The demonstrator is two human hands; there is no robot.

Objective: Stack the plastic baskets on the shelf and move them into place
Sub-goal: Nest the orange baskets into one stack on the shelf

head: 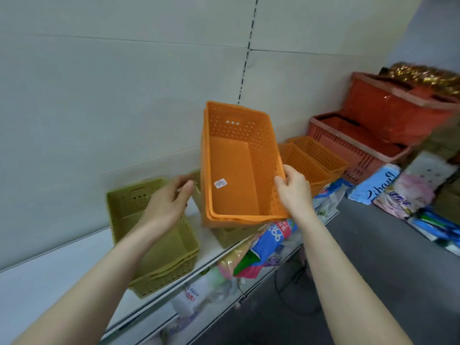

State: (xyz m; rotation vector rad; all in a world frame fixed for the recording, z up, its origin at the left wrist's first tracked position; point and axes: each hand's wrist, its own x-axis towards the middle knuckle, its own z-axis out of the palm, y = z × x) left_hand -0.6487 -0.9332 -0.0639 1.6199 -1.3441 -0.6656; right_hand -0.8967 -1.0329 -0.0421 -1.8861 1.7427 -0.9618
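A nested stack of orange perforated baskets (234,170) is tilted up above the white shelf (49,282), open side facing me, a small white sticker on its floor. My right hand (293,188) grips its right rim near the front corner. My left hand (169,202) hovers just left of the stack with fingers spread, holding nothing. Under my left hand sits a stack of olive-green baskets (164,255) on the shelf. Another olive-green basket (229,236) lies beneath the orange stack, mostly hidden.
More orange baskets (313,158) stand to the right on the shelf, then red-orange crates (361,145) with gold tinsel on top. Packaged goods (271,242) fill the shelf below. Bags (398,188) lie on the grey floor at right. The wall panel runs close behind.
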